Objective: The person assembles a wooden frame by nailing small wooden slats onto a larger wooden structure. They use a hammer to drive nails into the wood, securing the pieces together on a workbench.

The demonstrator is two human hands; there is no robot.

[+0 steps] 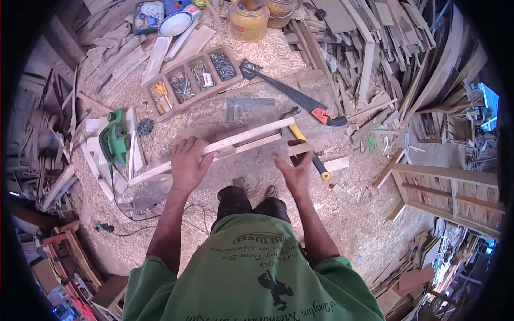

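Observation:
My left hand (188,159) is wrapped over a long pale wooden strip (243,134) that slants across the workbench. A shorter wooden strip (257,143) lies along its near side, passing close to my left fingers. In my right hand (297,170) is a small wooden block (300,150), held between thumb and fingers just off the right end of the strips. A hammer (297,132) with a yellow and black handle lies behind my right hand, partly under the strip's end. Beyond the strips rests a metal try square (251,102).
Farther back are a compartmented wooden tray (184,109) of nails and pencils, a handsaw (292,93), and a yellow jar (249,24). A green power planer (114,138) with a trailing cord stands left. Scrap wood is piled right, beside a wooden frame (450,198).

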